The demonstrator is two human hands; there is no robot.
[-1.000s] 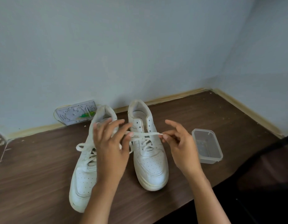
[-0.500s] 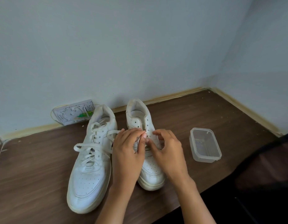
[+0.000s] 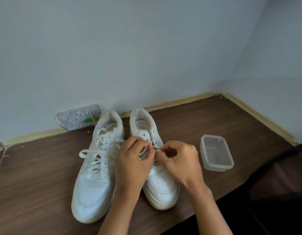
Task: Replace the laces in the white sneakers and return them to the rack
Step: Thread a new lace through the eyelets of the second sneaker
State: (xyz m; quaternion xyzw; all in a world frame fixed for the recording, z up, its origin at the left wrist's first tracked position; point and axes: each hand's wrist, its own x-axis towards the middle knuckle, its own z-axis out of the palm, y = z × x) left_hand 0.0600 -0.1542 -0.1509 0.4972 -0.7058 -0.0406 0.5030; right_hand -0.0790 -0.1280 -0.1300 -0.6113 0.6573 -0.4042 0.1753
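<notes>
I am seeing two white sneakers standing side by side on a dark wood table (image 3: 223, 119), toes toward the camera. The table is sitting in a corner of pale blue walls (image 3: 146, 48). Over the right sneaker (image 3: 157, 177), the left hand (image 3: 132, 161) and right hand (image 3: 179, 160) are both pinching its lace (image 3: 156, 150) with curled fingers. The left sneaker (image 3: 94, 187) is lying laced, ends loose. A clear tub (image 3: 216, 153) is sitting right of the right sneaker; a wall socket (image 3: 77, 117) is showing behind the left one.
</notes>
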